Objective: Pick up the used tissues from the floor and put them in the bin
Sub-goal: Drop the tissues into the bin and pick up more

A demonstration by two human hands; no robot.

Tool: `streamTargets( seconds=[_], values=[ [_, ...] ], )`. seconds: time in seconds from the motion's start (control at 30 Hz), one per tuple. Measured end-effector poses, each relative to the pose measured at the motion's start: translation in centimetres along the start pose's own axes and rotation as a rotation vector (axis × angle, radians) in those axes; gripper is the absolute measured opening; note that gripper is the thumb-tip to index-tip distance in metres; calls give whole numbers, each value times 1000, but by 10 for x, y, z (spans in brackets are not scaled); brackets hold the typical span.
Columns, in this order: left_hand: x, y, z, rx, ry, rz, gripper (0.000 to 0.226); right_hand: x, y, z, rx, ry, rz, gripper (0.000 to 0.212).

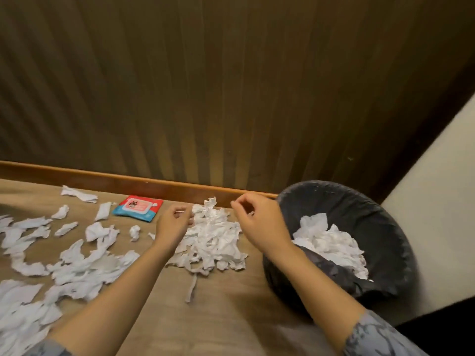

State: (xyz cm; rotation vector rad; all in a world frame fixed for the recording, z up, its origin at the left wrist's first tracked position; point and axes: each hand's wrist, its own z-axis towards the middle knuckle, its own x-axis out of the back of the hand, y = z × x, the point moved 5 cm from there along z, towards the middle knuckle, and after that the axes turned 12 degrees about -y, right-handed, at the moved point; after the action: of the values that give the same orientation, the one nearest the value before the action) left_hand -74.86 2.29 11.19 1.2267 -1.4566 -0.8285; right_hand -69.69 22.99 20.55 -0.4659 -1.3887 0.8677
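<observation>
A heap of crumpled white tissues (213,240) lies on the tan floor (226,304), between the two hands and just left of the round black bin lined with a dark bag (380,227), which already holds some white tissue (334,247). The left hand (172,224) sits at the heap's left edge, fingers curled, apparently pinching a bit of tissue. The right hand (259,224) hovers at the heap's right side, fingers curled; whether it holds anything I cannot tell. Gathering seems the step in hand; next both hands should close round the heap and lift it right, over the rim. More torn white tissue scraps (64,265) lie scattered left, near a red and blue wipes packet (138,208) by the wooden skirting board (102,179).
</observation>
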Motion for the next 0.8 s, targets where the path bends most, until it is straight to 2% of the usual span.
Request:
streamTargets(
  seconds=[0.13,0.23,0.37,0.47,0.53,0.57,0.63,0.73,0.8],
  values=[
    [42,-56,10,136,-65,228,12,-100,20,18,-54,-211,0,13],
    [45,-95,8,125,-209,509,29,-153,62,20,-247,-248,-89,16],
    [31,-144,16,160,-350,721,49,-181,124,16,-531,-293,-267,55],
    [22,-157,34,135,-313,763,52,-198,155,19,-592,-366,-264,90],
    [11,-158,47,96,-238,744,49,-211,167,21,-600,-378,-272,97],
    [5,-158,52,79,-188,713,47,-217,171,22,-582,-380,-277,93],
    [-11,-158,62,65,-121,679,48,-230,175,21,-451,-315,-252,68],
    [-30,-168,76,81,-139,711,59,-241,177,6,-183,-162,-104,29],
    [-31,-178,83,82,-135,653,59,-243,177,-11,-80,-126,-41,28]
  ],
)
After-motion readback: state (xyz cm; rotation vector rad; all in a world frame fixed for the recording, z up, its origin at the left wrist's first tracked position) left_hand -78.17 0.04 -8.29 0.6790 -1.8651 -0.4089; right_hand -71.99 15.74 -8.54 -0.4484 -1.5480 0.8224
